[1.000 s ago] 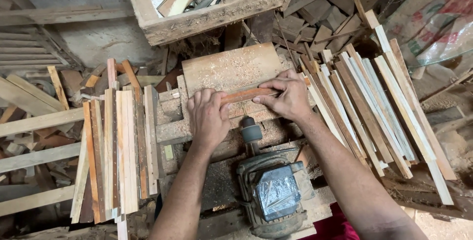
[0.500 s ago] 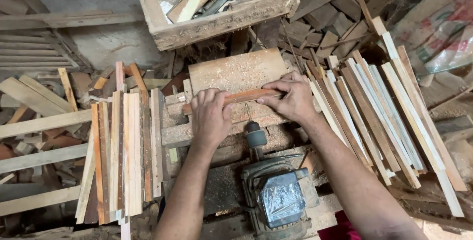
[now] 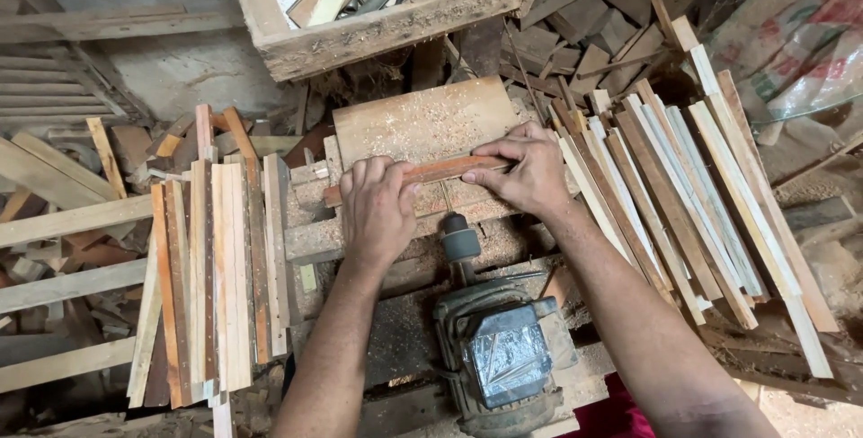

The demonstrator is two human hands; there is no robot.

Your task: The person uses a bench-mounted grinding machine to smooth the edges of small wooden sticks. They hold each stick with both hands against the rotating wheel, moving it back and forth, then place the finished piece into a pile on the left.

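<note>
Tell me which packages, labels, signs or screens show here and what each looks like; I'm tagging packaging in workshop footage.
Woven sack: top right, behind the slats; slumped, whitish with red and green print.
Wooden crate: top centre, above the bench; open, rough, rectangular, holding tools and offcuts.
Motor plate: bottom centre; shiny grey rectangle, too blurred to tell if it is a label.
No signs or screens.

At the upper right, past my stack of wood slats (image 3: 683, 186), a woven plastic sack (image 3: 796, 47) lies slumped on its side. It is off-white with red and green printed patches, creased and partly cut off by the picture edge. A clear, glossy sheet (image 3: 809, 101) covers its lower part. I see no other packages, and no signs or screens.
</note>
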